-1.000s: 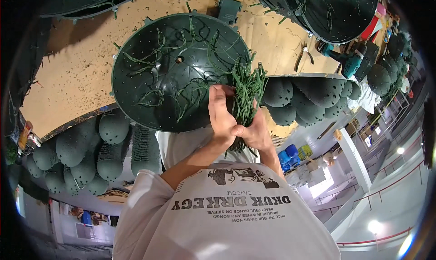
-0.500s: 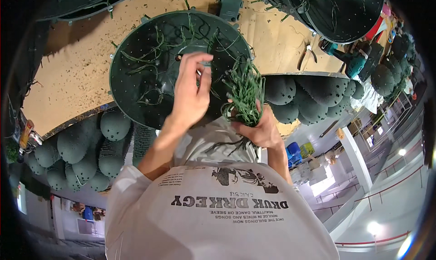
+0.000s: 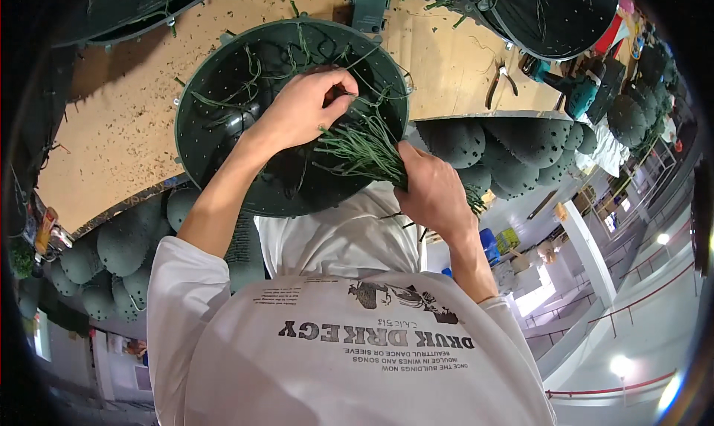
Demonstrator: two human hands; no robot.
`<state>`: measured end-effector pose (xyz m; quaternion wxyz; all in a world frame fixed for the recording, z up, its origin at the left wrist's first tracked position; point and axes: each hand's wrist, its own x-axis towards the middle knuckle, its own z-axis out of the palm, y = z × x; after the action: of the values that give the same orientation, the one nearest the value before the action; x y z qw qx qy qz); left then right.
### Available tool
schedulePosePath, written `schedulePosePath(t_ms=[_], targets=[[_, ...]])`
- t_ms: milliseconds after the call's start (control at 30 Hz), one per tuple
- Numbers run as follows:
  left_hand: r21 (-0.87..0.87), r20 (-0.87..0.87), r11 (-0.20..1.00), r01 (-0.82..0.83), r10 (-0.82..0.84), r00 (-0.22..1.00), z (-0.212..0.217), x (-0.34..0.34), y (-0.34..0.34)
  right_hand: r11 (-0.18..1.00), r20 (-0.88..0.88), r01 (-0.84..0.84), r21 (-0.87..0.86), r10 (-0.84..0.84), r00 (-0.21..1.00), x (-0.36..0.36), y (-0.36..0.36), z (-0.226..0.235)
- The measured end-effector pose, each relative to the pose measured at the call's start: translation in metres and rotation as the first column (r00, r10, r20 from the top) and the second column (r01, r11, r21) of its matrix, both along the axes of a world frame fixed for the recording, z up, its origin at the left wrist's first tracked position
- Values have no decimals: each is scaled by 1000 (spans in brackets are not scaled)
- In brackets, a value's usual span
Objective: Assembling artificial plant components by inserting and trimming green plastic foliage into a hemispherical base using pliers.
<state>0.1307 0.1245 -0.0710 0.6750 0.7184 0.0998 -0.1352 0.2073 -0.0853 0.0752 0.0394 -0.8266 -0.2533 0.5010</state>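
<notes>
A dark green hemispherical shell point(image 3: 212, 147), pierced with small holes, lies hollow side up in front of me. Thin green strands point(image 3: 253, 76) poke through its wall near the far rim. My left hand point(image 3: 309, 107) is over the middle of the shell, its thumb and fingertips pinched together; whatever is between them is too small to make out. At the shell's right rim, my right hand point(image 3: 437, 191) is wrapped round a thick bundle of green strands point(image 3: 364, 147). The bundle's many loose ends point left, over the shell's hollow.
Pliers point(image 3: 500, 85) and a teal cordless drill point(image 3: 569, 90) lie on the wooden table point(image 3: 134, 117) to the right. A small green box point(image 3: 369, 11) sits beyond the shell. More shells point(image 3: 550, 17) stand at the far side. Dark bumpy balls point(image 3: 532, 139) are piled below the table edge.
The bundle has tipped from upright to pointing left, its ends now over the shell. My right hand has turned with it. My left hand has shifted slightly and its fingers have pinched together.
</notes>
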Motion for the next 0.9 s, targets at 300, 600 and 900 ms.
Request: schedulePosePath(t_ms=[300,600,900], targets=[[-489,-318,864,-119,-49,947,0,0,23,981,83,-24,-193,41,996,9,40,8],[-154,-150,986,62,-85,985,11,6,21,975,127,29,-222,0,992,18,44,1],[81,-43,951,-298,302,952,8,-11,-12,946,45,322,-45,-320,946,-12,61,-5]])
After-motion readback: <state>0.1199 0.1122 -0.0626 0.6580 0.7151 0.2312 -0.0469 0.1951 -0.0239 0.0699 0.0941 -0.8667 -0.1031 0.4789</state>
